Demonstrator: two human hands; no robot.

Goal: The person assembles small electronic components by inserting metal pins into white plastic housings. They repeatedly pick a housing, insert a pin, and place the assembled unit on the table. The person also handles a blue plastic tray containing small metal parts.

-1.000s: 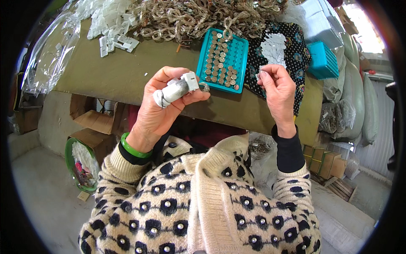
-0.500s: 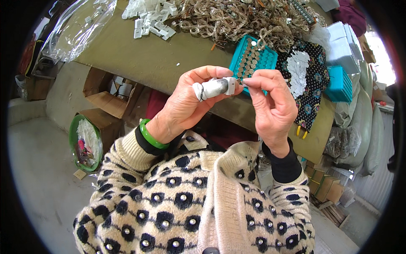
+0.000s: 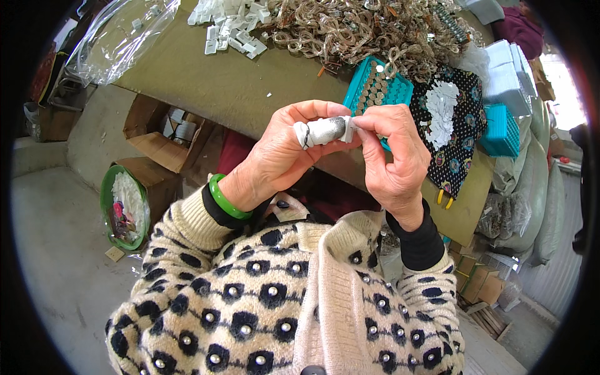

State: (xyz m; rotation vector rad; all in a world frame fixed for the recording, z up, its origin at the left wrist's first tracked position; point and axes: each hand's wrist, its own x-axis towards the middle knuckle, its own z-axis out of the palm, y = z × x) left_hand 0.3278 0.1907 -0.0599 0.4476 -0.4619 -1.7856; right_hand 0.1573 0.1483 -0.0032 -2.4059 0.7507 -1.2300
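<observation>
My left hand (image 3: 269, 153) holds a small white plastic piece (image 3: 349, 129) in front of my chest. Its thumb is wrapped in a white covering (image 3: 324, 130) with a grey-black worn patch and a dark band at the base. Thumb and fingertips of my right hand (image 3: 400, 159) are pinched together against the free end of the piece; whatever lies between them is too small to make out. Just beyond both hands sits a teal tray (image 3: 400, 92), with rows of round coin-like discs (image 3: 374, 94) in it.
White plastic pieces (image 3: 228, 25) and coiled clear-brown wires (image 3: 350, 31) heap along the table (image 3: 206, 81). White flakes (image 3: 442, 109) lie on a dark patterned cloth (image 3: 455, 159). Stacked teal trays (image 3: 500, 130) stand right. Below left are an open carton (image 3: 153, 147) and a green basin (image 3: 107, 209).
My right fingertips have moved in against the end of the white plastic piece. Both hands have shifted slightly, and the left keeps its hold.
</observation>
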